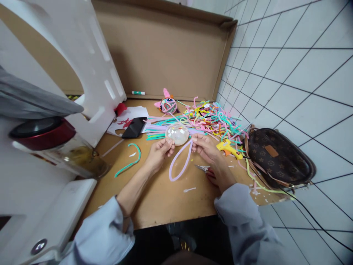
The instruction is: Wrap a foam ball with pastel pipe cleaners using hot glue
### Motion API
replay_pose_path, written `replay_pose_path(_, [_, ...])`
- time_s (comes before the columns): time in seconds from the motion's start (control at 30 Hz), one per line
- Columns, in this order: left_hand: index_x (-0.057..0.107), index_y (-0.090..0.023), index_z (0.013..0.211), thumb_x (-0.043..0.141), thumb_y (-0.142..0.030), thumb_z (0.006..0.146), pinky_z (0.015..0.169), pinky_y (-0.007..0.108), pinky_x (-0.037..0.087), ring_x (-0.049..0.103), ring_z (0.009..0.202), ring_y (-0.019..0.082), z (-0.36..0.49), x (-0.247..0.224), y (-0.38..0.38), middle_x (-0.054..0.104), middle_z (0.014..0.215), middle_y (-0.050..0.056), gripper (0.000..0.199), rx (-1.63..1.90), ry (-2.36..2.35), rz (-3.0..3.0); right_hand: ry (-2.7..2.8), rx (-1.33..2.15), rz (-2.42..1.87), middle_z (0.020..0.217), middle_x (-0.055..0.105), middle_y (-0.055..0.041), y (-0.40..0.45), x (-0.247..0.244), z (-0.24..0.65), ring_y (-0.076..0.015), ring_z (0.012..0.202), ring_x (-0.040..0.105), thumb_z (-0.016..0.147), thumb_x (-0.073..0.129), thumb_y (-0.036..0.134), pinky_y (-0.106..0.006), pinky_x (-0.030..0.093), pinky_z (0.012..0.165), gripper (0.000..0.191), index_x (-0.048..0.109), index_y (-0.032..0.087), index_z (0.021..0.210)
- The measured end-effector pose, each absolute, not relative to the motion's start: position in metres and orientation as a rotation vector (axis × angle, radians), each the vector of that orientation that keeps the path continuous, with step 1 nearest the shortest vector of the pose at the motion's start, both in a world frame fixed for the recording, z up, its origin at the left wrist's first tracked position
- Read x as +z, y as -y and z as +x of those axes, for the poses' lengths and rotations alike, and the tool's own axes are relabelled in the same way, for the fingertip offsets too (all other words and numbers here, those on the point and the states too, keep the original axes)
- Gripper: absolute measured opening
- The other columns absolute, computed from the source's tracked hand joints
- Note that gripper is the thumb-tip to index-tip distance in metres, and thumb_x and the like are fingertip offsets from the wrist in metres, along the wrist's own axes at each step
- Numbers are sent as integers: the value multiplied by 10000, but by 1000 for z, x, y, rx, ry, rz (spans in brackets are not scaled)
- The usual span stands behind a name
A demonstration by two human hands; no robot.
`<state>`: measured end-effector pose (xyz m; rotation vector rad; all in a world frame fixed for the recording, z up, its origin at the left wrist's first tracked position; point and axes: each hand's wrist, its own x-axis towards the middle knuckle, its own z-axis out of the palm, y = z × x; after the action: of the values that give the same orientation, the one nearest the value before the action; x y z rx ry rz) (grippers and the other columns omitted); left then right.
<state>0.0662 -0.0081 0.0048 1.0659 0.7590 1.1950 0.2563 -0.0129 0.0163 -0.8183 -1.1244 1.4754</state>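
My left hand [161,152] is closed, its fingertips pinching the lower left edge of a clear, shiny round ball [178,134]. My right hand [206,148] is closed in a pinch on a lilac pipe cleaner [171,170], which is bent into a teardrop loop that hangs below the ball. Right beneath my right wrist lies a pair of scissors [203,168] with dark red handles, partly hidden. Behind the ball, straight lilac and teal pipe cleaners [156,132] lie in a bundle. A teal pipe cleaner [140,156], curved like a hook, rests left of my left hand.
A tangled heap of coloured pipe cleaners [215,119] spreads toward the tiled wall. Nearby are a yellow glue gun [228,148], a brown patterned bag [278,156], a decorated pink-eared ball [167,105], a phone [134,127] and a glass jar [82,156]. Cardboard [171,55] stands behind.
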Motion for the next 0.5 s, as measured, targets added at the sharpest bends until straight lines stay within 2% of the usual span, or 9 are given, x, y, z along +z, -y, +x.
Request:
replay_pose_path(0.17, [620,-144,651,872,-506,564,459,200,309,432,503,55,68,7,12,551,608,-21,449,1170,-735,999,1154,1535,-826,540,534,70,15,16,252,-57,479,465,627,821,402,-201,415,509,317,608,177,692])
replay_pose_path(0.37, [642,-149,736,854,-336,595,575,198,433,562,617,74,69,5,13,652,753,-4,317,1156,-683,934,1170,1560,-812,539,549,67,17,15,248,-60,483,486,641,820,404,-197,408,509,315,622,170,714])
replay_pose_path(0.5, [642,-140,714,852,-291,577,598,191,445,567,609,65,69,0,13,670,748,-5,292,1168,-693,943,1161,1574,-819,538,558,62,18,16,247,-63,486,501,614,841,419,-194,408,506,354,617,164,716])
